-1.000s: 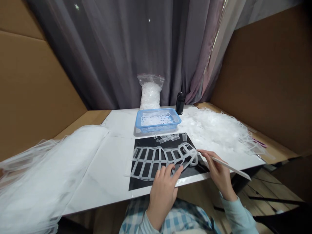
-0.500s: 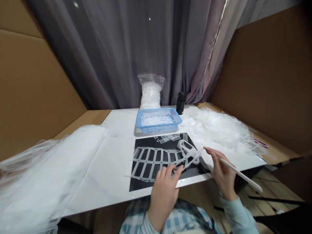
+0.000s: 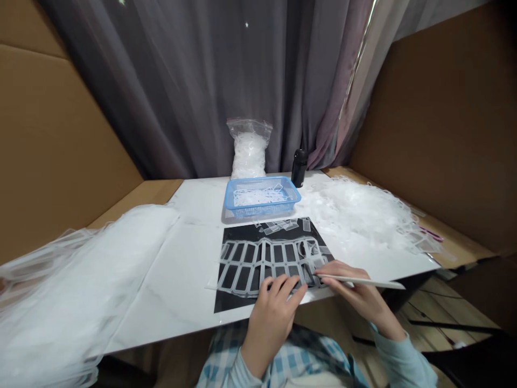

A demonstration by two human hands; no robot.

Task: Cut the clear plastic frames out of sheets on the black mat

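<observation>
1. Head view, left side: the left hand (image 3: pixel 274 310) is lying palm down at the near edge of the table (image 3: pixel 181 280). Its fingers are spread and gripping nothing. The fingertips are pressing on the near edge of the lattice sheet (image 3: pixel 258 261).
2. Head view, middle: the lattice sheet, a translucent grid of rectangular windows, is lying flat on a black mat (image 3: pixel 228 303). The mat is sitting at the middle of the table's near edge. The sheet is stretching from the mat's left side to its right side, just ahead of both hands.
3. Head view, right side: the right hand (image 3: pixel 357 295) is closing around a thin white stick (image 3: pixel 363 281), which is lying almost level. The stick's tip is touching the lattice sheet's right end, just beside the left fingertips.
4. Head view, farther back: loose cut pieces (image 3: pixel 283 225) are resting on the mat's far edge. Behind them a blue basket (image 3: pixel 262 209) is holding white scraps. A clear bag (image 3: pixel 248 151) and a black bottle (image 3: pixel 299 168) are standing at the table's far edge.
5. Head view, outer sides: a white scrap heap (image 3: pixel 355 215) is covering the right side of the table, and white netting (image 3: pixel 81 275) is draping over the left edge.
</observation>
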